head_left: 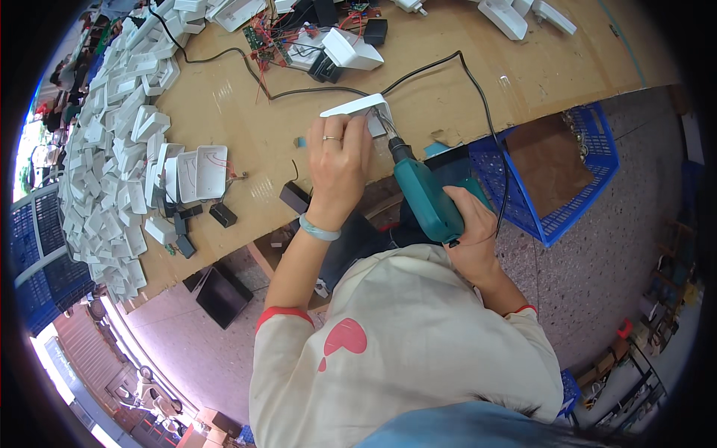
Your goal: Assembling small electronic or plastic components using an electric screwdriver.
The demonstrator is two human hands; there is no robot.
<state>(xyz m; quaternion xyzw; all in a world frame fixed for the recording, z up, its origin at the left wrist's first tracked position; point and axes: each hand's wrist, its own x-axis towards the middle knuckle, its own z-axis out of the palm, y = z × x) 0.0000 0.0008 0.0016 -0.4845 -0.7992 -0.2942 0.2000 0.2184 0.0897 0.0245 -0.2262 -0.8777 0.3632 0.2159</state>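
My left hand [340,160], with a ring and a pale bangle at the wrist, is closed on a white plastic box-shaped casing [357,106] at the table's near edge. The fingers cover part of it. My right hand [474,216] is wrapped round the rear of a teal corded power tool [426,193]. The tool's dark neck leads to a thin metal tip [382,121], which reaches into the open casing. I cannot make out what the tip touches inside.
White casings [112,179] are heaped at the left. Circuit boards with wires [261,45] lie at the back. A black cable [485,97] crosses the table [538,75]. At the right stands a blue crate [549,231] holding cardboard. Small black boxes [222,215] lie near the front edge.
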